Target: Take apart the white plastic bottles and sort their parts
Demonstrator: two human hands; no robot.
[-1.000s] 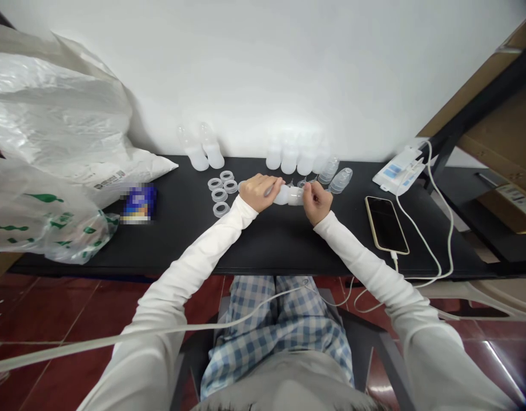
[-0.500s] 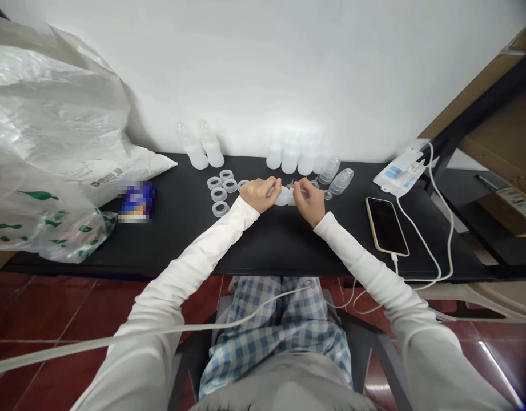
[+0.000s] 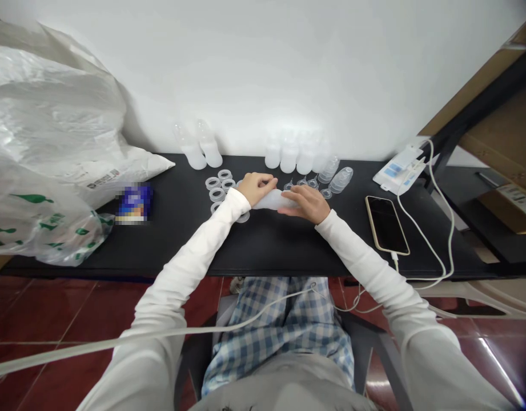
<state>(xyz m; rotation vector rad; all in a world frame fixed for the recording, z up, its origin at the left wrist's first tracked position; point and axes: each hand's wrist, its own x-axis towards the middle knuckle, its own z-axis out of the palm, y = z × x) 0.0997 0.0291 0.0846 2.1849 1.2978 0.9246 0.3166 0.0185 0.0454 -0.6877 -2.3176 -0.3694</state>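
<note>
Above surface (image 3: 284,245), our left hand (image 3: 257,190) grips bottle (image 3: 271,200); right hand (image 3: 306,204) now loosened, fingers straighter; room towards front edge (image 3: 284,271).

We see milky, translucent white on the bottle (image 3: 271,201) we hold and on the standing bottles (image 3: 289,157). The rings (image 3: 224,178) look whitish, the covers (image 3: 342,181) colourless and clear. Our desk (image 3: 271,245) is plain black, our wall (image 3: 263,68) white, our floor (image 3: 52,308) dark red with paler tile lines. We wear plain white sleeves (image 3: 198,254) and blue-and-white checked trousers (image 3: 284,325). Nearby we have a black-screened phone (image 3: 386,225) with a cream edge, a deep blue packet (image 3: 136,200) and a whitish bag (image 3: 35,199) printed with green leaves.
</note>
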